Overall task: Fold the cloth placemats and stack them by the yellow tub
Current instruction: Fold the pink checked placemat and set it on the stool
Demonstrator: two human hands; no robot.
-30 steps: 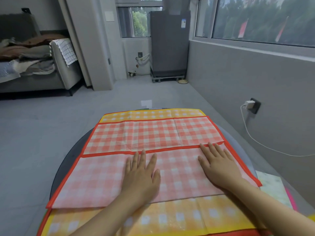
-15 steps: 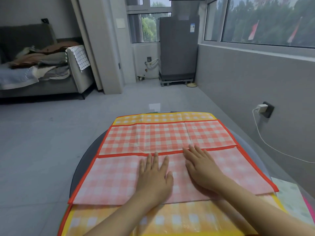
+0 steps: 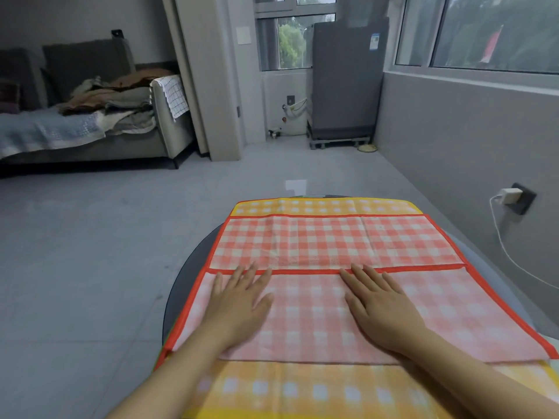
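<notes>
on folded red placemat: flat hands

Grey tiled floor stretches to a grey sofa piled with clothes. A grey refrigerator stands below daylit windows; a charger occupies the wall socket.

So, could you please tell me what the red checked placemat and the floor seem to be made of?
Red checked placemat: apparently thin woven or non-woven fabric, matte, with fold creases and a stitched red border. Floor: likely glazed grey tile, with faint joints and a window reflection.
</notes>
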